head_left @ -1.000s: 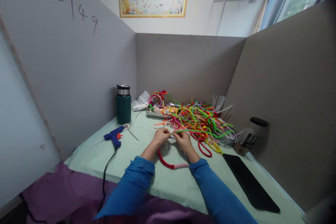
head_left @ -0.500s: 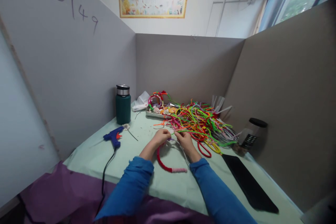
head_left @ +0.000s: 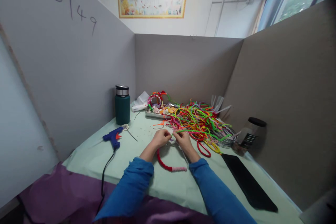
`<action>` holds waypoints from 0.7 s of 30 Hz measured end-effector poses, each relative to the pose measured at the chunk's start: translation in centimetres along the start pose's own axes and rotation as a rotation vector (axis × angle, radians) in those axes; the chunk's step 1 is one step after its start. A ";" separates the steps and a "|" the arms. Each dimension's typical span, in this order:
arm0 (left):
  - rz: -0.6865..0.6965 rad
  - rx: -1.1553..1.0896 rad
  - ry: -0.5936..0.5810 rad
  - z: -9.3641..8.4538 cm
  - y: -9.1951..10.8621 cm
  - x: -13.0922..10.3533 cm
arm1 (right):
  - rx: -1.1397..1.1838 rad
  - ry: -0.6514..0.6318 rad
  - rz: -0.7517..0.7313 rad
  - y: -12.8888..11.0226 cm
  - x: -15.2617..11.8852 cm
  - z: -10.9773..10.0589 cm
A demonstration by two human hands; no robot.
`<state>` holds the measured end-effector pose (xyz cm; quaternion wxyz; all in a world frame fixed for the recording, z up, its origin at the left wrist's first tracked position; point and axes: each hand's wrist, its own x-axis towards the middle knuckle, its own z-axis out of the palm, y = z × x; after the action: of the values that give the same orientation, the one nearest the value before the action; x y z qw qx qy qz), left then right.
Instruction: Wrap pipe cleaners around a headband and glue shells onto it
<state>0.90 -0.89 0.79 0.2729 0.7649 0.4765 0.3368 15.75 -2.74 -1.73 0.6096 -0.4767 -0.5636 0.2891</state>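
Observation:
A curved piece wrapped in red, with a pink end (head_left: 168, 168), hangs or lies below my hands, its upper part running up to my fingers. My left hand (head_left: 162, 138) pinches it near the top, where a bit of purple shows. Close beside it, my right hand (head_left: 183, 140) is closed on a green pipe cleaner (head_left: 194, 131) that trails off to the right. A thin pale wire passes under my right hand. The fingertips of both hands nearly meet, and the small part between them is hard to make out.
Behind my hands lie a heap of coloured pipe cleaners (head_left: 199, 115) and a metal tray (head_left: 157, 115). At left stand a green bottle (head_left: 122, 106) and a blue glue gun (head_left: 112, 137). Red-handled scissors (head_left: 204, 149), a black slab (head_left: 248, 182) and a jar (head_left: 249, 134) are at right.
The fingers of both hands have shifted slightly at the top of the curved piece, and the pale spot between them is less visible. The view has moved a little.

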 end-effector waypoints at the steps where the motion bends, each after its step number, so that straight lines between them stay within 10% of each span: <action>1: -0.006 -0.001 0.000 0.0 0.1 0.0 | 0.027 -0.015 0.011 -0.1 -0.1 0.0; 11: -0.068 -0.540 -0.211 -0.6 1.0 -0.6 | 0.294 -0.057 0.189 -1.6 -0.5 -0.2; 21: -0.037 -0.321 -0.261 -0.5 0.3 -0.5 | 0.160 -0.044 0.107 -1.2 -0.5 -0.8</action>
<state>0.50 -1.44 1.14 0.4571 0.7397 0.3913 0.3012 16.24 -3.82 -0.73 0.6168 -0.4495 -0.5256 0.3758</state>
